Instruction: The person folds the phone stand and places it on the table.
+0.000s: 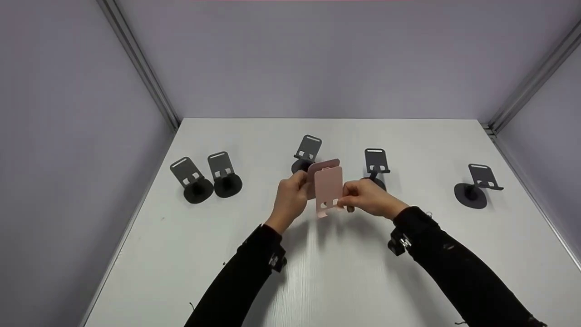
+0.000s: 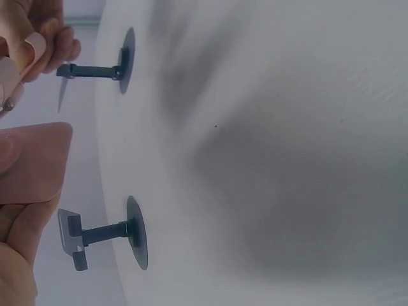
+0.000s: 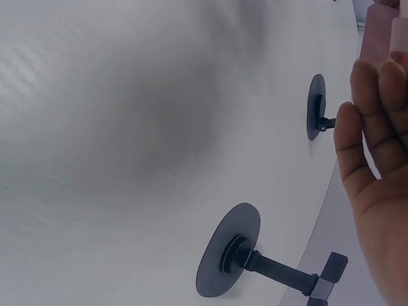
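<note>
A pink phone stand is held up above the table by both hands, its slotted plate facing me and its base plate behind. My left hand grips the base plate at its left edge, thumb and fingers on either face. On the other side, my right hand pinches the plate's lower right edge by the small hooked lip. The left wrist view shows the pink base over the left palm. In the right wrist view, the right-hand fingers curl toward the pink part, largely cut off by the frame.
Several black phone stands stand on the white table: a pair at left, one behind the left hand, one behind the right hand and one at far right. Pale walls enclose the back and sides.
</note>
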`<state>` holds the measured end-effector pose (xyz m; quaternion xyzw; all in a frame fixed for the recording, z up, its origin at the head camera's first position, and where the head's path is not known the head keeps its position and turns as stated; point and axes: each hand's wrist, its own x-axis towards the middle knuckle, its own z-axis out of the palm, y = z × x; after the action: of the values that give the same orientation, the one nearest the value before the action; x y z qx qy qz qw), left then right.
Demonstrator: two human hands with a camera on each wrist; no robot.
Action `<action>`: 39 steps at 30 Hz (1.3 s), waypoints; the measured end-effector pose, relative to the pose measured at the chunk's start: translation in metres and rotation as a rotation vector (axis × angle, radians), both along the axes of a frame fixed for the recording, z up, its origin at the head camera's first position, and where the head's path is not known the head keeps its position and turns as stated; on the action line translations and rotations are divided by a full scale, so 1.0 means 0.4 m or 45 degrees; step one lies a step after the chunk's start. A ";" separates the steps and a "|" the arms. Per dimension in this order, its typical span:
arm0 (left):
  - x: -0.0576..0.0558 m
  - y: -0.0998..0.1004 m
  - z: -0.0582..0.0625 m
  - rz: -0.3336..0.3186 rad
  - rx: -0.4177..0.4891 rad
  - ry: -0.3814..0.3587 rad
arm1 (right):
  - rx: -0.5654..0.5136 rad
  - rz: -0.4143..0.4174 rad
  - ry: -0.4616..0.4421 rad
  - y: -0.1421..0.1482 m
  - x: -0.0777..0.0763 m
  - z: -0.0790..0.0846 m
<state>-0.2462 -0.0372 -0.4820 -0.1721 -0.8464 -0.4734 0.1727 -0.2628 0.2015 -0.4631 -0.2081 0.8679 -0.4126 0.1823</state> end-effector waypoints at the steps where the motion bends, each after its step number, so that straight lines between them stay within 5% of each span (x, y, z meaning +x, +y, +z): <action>1: 0.001 0.001 0.000 -0.008 0.006 -0.003 | 0.004 -0.002 0.001 0.000 0.000 0.000; 22: 0.007 0.018 0.015 -0.265 0.246 -0.283 | 0.006 0.006 0.123 0.008 -0.002 -0.017; 39: 0.000 0.015 0.001 -0.276 0.267 -0.359 | -0.074 -0.054 0.024 0.011 0.002 -0.006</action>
<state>-0.2461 -0.0312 -0.4816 -0.1753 -0.7848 -0.5942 0.0175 -0.2622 0.2059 -0.4656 -0.1986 0.8615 -0.4395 0.1591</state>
